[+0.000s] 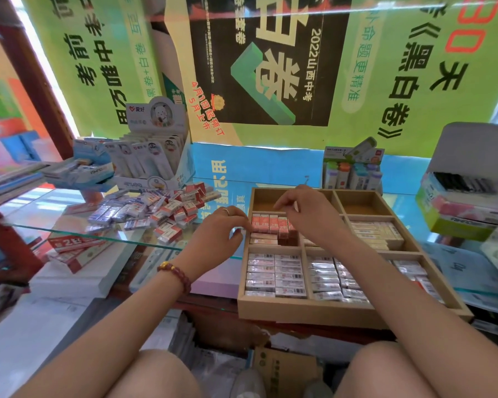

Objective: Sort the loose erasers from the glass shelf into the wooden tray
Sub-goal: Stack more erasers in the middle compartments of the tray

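- Left edge of the frame: red shelf post, with stacked stock behind it, blurred.
- Glass shelf (55,209) runs across mid-frame. It is transparent, and a flat red-and-white box (75,248) shows beneath it at lower left.
- Pile of loose erasers (153,209), left of centre on the glass: blue-white and red-white sleeves lie jumbled together. A good number are not yet sorted, so I judge the task is partway done.
- Display box (158,130) of carded stock stands just behind the pile.
- Left hand (222,234), centre, with a ring and a bead bracelet (174,275) at the wrist. Fingers and thumb curl onto the left end of the row of red erasers (270,224), pinching there. It is likely squaring the row so that more will fit.
- Right hand (305,211), right of centre, is arched over the same row with its fingers bent down. I cannot tell whether it holds anything.
- Wooden tray (299,310), right of centre, sits on the glass with its front edge overhanging. The red erasers stand on edge in the middle-left compartment. The two top compartments are bare, and the lower ones are packed flat by kind, white and silvery.
- Room: a shop nook with a large green poster (400,67) behind and a cardboard box (282,369) on the floor below.
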